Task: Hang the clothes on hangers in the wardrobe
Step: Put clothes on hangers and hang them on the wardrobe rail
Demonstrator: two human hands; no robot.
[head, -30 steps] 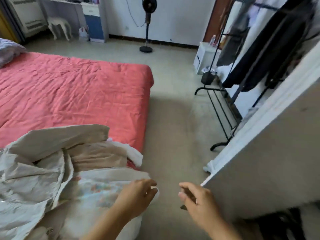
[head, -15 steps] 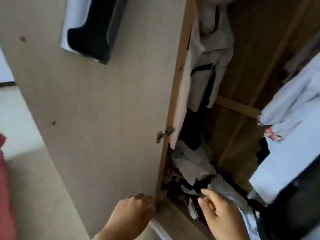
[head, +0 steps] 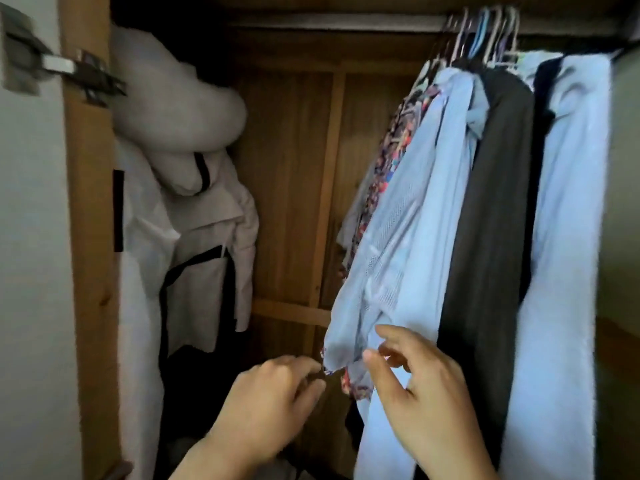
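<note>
I look into the open wardrobe (head: 287, 185). Several clothes hang on wire hangers (head: 485, 32) at the right of its rail (head: 346, 22): a floral garment (head: 391, 150), a light blue shirt (head: 408, 237), a dark garment (head: 491, 237) and another pale blue one (head: 568, 237). My left hand (head: 273, 400) is loosely curled and holds nothing, its fingertips just short of the blue shirt's hem. My right hand (head: 419, 386) has spread fingers at the same hem, in front of the shirt's lower part.
White garments with black trim (head: 194, 209) are bunched at the wardrobe's left side. The open door (head: 31, 271) with its metal hinge (head: 79, 71) stands at the far left. Dark clothes lie heaped at the bottom (head: 194, 393).
My view swung from the bed and its pile of clothes, past the door, up to the hanging rail. Both hands rose from the wardrobe's bottom to the blue shirt's hem.
</note>
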